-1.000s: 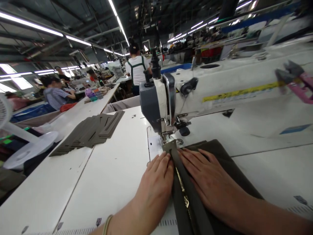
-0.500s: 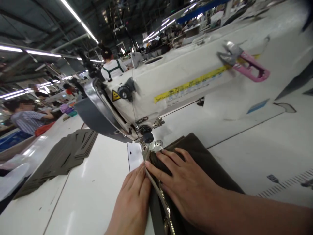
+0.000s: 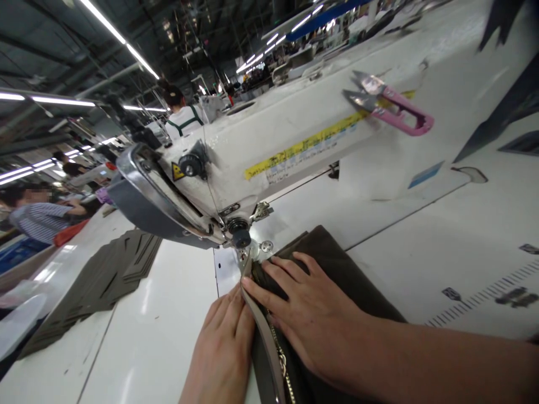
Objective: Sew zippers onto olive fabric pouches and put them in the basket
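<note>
Dark olive fabric [image 3: 337, 280], folded in layers, lies under the head of a white sewing machine [image 3: 303, 140]. A zipper [image 3: 273, 342] with gold-coloured teeth and a taupe tape runs along its left part, up to the presser foot [image 3: 244, 255]. My right hand [image 3: 303, 303] rests palm down on the fabric with fingers spread, its index fingertip at the tape. Just left of the tape, my left hand [image 3: 225, 336] has its fingers close together, gripping the fabric's left edge near the needle area. The undersides of its fingertips are hidden.
Pink-handled thread snips [image 3: 391, 104] rest against the machine arm. A fanned stack of olive fabric pieces [image 3: 101, 275] lies on the white table [image 3: 155, 331] at left. A ruler scale [image 3: 475, 303] marks the right side. Other people [image 3: 183, 112] work beyond.
The camera view has shifted, so the machine appears farther left. Both hands stay by the presser foot; the zipper tape now curves more to the left below them.
</note>
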Demonstrator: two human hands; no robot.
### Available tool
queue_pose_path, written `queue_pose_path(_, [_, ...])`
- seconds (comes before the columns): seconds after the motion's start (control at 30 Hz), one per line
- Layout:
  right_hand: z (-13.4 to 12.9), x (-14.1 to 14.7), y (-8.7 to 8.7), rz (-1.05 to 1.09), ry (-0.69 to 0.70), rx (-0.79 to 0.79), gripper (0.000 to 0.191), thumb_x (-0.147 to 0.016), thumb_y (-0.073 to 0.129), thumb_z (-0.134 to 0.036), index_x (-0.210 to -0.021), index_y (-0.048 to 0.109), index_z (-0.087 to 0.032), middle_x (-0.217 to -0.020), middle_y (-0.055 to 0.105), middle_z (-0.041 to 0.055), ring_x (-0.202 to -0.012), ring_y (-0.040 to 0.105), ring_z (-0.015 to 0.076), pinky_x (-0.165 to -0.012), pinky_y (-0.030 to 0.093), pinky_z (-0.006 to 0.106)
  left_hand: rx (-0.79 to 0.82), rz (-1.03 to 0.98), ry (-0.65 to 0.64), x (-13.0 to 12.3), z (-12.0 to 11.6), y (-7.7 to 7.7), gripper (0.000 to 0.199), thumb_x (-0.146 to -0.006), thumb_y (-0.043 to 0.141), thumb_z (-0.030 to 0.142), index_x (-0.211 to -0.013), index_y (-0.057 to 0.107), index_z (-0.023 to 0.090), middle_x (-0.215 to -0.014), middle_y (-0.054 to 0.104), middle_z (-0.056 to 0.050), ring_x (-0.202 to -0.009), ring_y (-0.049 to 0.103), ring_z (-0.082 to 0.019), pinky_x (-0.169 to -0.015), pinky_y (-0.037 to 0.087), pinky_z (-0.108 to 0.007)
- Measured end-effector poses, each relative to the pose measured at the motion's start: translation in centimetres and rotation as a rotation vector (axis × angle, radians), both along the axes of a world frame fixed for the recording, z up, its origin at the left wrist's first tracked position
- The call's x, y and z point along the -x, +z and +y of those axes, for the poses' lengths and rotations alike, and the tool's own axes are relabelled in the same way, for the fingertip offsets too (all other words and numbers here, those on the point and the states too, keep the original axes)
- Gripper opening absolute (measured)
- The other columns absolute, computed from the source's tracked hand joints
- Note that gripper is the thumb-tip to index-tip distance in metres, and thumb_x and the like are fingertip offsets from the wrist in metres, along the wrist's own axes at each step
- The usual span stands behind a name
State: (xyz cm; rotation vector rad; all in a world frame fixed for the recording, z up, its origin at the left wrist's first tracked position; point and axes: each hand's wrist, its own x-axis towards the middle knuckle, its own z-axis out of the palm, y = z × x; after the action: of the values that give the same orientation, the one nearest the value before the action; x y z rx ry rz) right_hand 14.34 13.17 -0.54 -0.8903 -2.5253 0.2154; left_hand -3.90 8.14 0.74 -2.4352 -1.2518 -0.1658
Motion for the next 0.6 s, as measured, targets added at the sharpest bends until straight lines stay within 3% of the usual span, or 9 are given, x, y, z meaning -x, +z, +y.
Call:
queue_pose_path(0.1, [0.1,0.0,0.1,0.015,-0.006,-0.018,0.044,-0.091,0.036,-0.03,-0.135,0.037,-0.026,-0.13,0.049,0.0105,-0.119,0.043,0.0266,-0.097,0.03,0.053,-0.023,-0.006,-0.003,-0.3,0.0,0.3,0.037,-0.092,0.024,0.013,-0.119,0.047,0.002,-0.112,0.059,-0.021,-0.108,0.056,-0.027,-0.082,0.054,-0.039])
queue_pose_path(0.27, [0.2,-0.1,-0.4,0.048,-0.019,-0.059,0.039,-0.09,0.036,-0.021,-0.126,0.05,-0.013,-0.13,0.051,0.0107,-0.12,0.044,0.0198,-0.104,0.03,0.04,0.047,-0.072,0.073,-0.5,-0.4,0.6,0.035,-0.09,0.027,0.008,-0.116,0.05,0.007,-0.121,0.056,-0.018,-0.111,0.055,-0.024,-0.084,0.053,-0.039])
queue_pose_path(0.43, [0.1,-0.4,-1.3,-0.035,0.063,-0.297,0.043,-0.086,0.035,-0.014,-0.128,0.047,-0.009,-0.133,0.047,0.013,-0.124,0.041,0.023,-0.101,0.035,0.044,0.099,-0.219,0.092,-0.8,-0.7,0.2,0.029,-0.089,0.033,0.01,-0.111,0.054,0.009,-0.121,0.056,-0.017,-0.113,0.053,-0.024,-0.087,0.052,-0.04])
queue_pose_path(0.6, [0.4,-0.2,-1.9,-0.066,0.071,-0.398,0.046,-0.082,0.035,-0.01,-0.127,0.048,-0.008,-0.13,0.05,0.0142,-0.122,0.044,0.0233,-0.097,0.041,0.044,0.112,-0.287,0.196,-1.3,-0.7,0.2,0.025,-0.084,0.047,0.008,-0.106,0.057,0.008,-0.117,0.056,-0.017,-0.106,0.055,-0.026,-0.086,0.051,-0.041])
